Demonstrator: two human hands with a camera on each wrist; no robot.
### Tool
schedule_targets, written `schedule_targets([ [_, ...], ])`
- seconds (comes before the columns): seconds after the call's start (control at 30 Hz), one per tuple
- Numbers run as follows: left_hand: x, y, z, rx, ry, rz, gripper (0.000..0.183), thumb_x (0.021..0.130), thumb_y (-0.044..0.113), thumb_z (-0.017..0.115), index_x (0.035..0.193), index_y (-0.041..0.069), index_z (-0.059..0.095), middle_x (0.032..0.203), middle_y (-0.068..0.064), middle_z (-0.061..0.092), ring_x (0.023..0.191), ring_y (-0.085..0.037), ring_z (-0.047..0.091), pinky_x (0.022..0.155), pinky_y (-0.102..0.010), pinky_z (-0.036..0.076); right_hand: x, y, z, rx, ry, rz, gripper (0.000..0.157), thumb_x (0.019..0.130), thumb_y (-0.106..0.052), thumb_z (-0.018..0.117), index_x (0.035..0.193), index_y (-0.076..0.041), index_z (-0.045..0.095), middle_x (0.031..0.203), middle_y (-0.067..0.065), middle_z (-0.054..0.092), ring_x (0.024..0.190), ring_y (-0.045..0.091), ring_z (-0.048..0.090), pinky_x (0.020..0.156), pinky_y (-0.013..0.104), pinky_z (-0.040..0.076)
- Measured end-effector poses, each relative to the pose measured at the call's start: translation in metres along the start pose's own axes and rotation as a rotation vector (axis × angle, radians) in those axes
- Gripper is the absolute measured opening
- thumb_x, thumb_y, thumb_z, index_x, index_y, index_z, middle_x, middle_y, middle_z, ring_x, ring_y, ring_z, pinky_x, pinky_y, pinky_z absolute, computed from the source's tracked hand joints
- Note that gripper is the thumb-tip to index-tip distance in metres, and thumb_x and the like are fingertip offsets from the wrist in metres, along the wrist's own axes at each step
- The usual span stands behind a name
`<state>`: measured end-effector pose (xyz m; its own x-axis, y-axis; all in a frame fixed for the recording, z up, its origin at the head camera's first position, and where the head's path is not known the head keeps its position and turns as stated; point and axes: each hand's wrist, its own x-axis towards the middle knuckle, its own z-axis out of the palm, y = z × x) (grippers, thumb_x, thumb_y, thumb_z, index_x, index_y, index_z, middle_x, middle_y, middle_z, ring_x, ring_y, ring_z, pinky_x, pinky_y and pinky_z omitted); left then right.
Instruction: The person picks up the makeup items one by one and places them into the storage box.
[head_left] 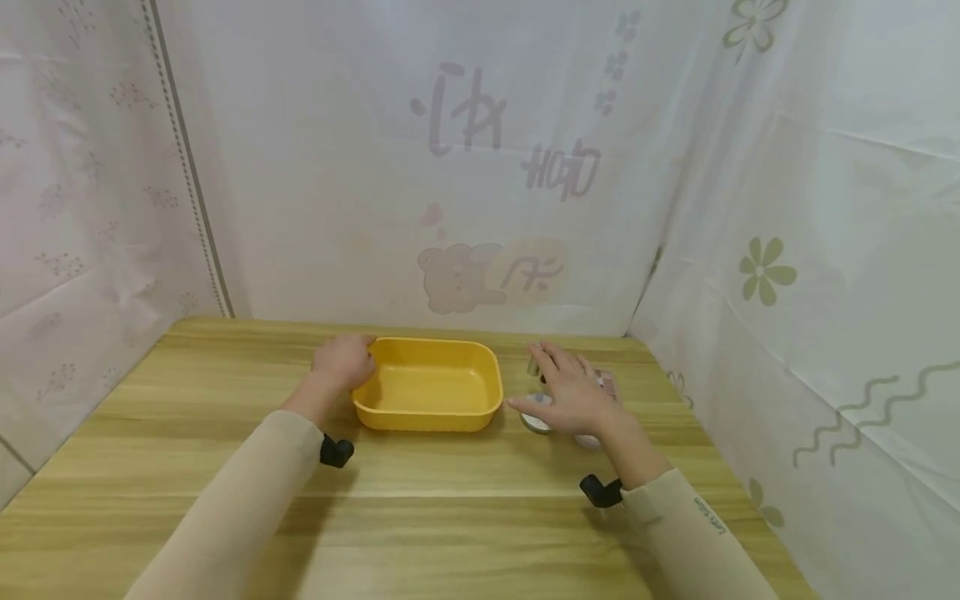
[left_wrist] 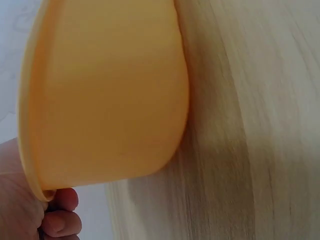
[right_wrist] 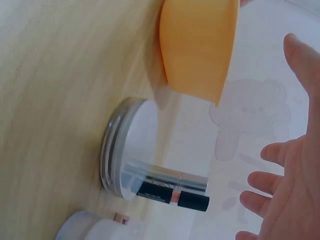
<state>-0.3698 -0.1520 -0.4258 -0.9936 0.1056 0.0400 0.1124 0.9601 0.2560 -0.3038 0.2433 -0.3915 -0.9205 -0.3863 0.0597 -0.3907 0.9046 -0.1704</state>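
Yellow tub (head_left: pixel 429 422), frame centre: left hand (head_left: pixel 342 363) grips its left rim. Right hand (head_left: pixel 573 398), right of centre: fingers spread, above round container (head_left: pixel 534 422).

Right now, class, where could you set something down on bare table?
Bare table lies in front of the basin, between the sleeves, and left of the left hand. The basin's floor is bare too. Crowded: by the right hand, where a round jar and two tubes cluster, with only a narrow gap to the basin.
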Motion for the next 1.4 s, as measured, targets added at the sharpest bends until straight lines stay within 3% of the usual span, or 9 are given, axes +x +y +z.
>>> schedule_targets([
  [0.2,-0.002,0.003,-0.001,-0.008,0.019,-0.025,0.056,0.095,0.019,0.043,0.150,0.020,0.052,0.140,-0.019,0.062,0.111,-0.043,0.065,0.070,-0.056,0.055,0.002,0.010,-0.006,-0.007,0.108,0.044,0.094,0.090,-0.077,0.051,0.162,-0.022,0.026,0.164,0.009,0.032,0.145,0.043,0.037,0.109,0.074,0.032],
  [0.43,-0.003,0.005,0.000,-0.014,0.029,-0.025,0.055,0.095,0.020,0.047,0.150,0.019,0.053,0.139,-0.019,0.063,0.105,-0.040,0.067,0.068,-0.054,0.055,0.002,0.026,-0.004,0.089,0.147,0.068,0.075,0.098,-0.058,0.057,0.155,-0.013,0.039,0.149,0.014,0.049,0.128,0.036,0.055,0.104,0.059,0.047],
  [0.7,-0.002,0.003,0.004,-0.009,0.025,-0.034,0.055,0.096,0.020,0.045,0.150,0.020,0.052,0.134,-0.019,0.066,0.090,-0.033,0.065,0.059,-0.046,0.052,-0.001,0.040,0.001,0.115,0.124,0.079,0.068,0.099,-0.052,0.058,0.151,-0.010,0.045,0.149,0.014,0.048,0.127,0.037,0.055,0.102,0.060,0.047],
  [1.03,-0.001,0.002,0.001,-0.004,0.024,-0.024,0.054,0.097,0.021,0.045,0.151,0.019,0.051,0.137,-0.019,0.063,0.094,-0.033,0.065,0.063,-0.048,0.054,0.004,0.050,0.010,0.003,0.035,0.055,0.062,0.097,-0.053,0.059,0.143,-0.011,0.055,0.133,0.014,0.062,0.120,0.035,0.060,0.104,0.060,0.044],
  [1.27,-0.002,0.003,0.000,0.003,0.016,-0.035,0.054,0.097,0.022,0.046,0.152,0.021,0.050,0.139,-0.018,0.063,0.103,-0.039,0.067,0.070,-0.053,0.056,0.009,0.042,0.014,-0.050,-0.091,0.058,0.076,0.081,-0.066,0.073,0.138,-0.018,0.061,0.134,0.004,0.065,0.132,0.030,0.053,0.108,0.069,0.023],
  [1.4,-0.001,0.004,0.001,0.002,0.014,-0.031,0.054,0.097,0.022,0.046,0.152,0.020,0.050,0.140,-0.019,0.062,0.106,-0.041,0.066,0.071,-0.055,0.056,0.011,0.038,0.017,-0.056,-0.148,0.044,0.081,0.075,-0.065,0.079,0.137,-0.015,0.062,0.129,0.003,0.068,0.128,0.028,0.056,0.106,0.065,0.027],
])
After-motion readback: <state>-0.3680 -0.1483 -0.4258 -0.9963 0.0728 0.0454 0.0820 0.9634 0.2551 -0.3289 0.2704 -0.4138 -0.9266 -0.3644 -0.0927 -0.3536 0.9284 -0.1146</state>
